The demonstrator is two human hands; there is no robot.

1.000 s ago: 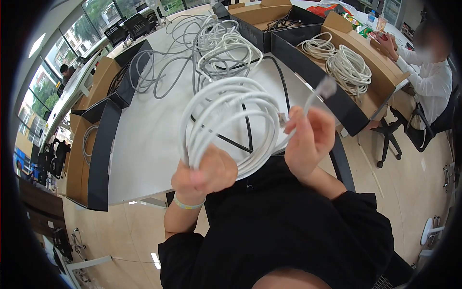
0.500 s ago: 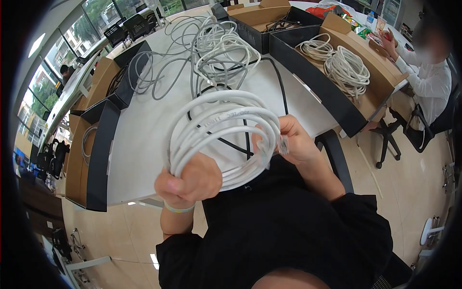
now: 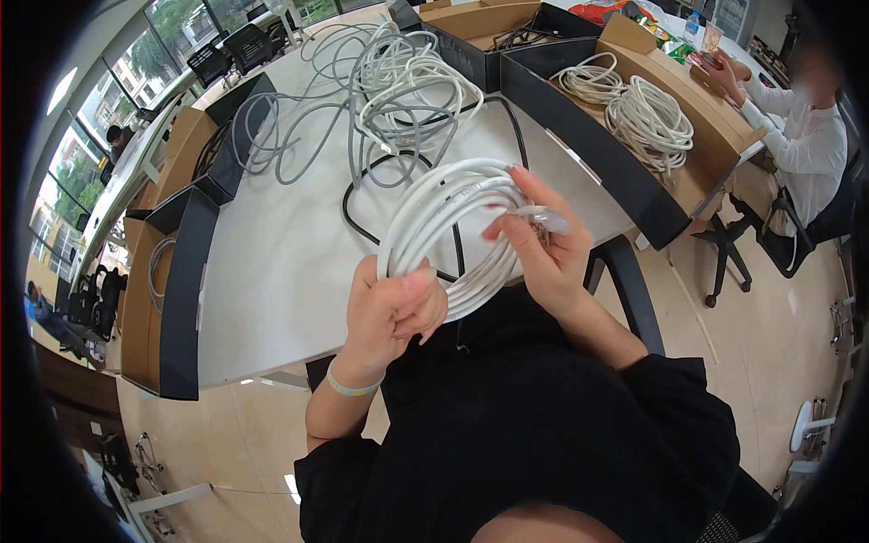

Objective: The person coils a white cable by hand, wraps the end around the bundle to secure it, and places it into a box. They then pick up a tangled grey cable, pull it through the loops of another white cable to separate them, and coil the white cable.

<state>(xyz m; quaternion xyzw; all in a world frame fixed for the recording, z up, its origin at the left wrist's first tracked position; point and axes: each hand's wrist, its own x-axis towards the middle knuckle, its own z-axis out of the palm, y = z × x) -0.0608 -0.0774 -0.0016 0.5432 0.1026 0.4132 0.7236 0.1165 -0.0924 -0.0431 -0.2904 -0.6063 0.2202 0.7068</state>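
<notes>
Above table (image 3: 272,258), left hand (image 3: 394,312) fists coil (image 3: 433,204); right hand (image 3: 545,261) apparently pinches plug (image 3: 552,220).

Tangled grey cables (image 3: 398,90) sprawl on the white surface (image 3: 272,271). Coiled white cables (image 3: 647,118) fill a brown cardboard box (image 3: 720,136).

Bright, even daylight. Main source: windows (image 3: 172,36) at upper left; ceiling light (image 3: 63,86) glows at left edge. White tabletop (image 3: 272,253) very bright, near washed out; shadows under cables soft, faint. Small glare patch on floor tiles (image 3: 291,489). Strong fisheye: table edges and cardboard boxes (image 3: 145,299) bow toward rim. Black vignette fills all corners. White cable coil (image 3: 453,226) sharp at centre; connector tip (image 3: 554,220) slightly smeared. Detail softens toward rim.
</notes>
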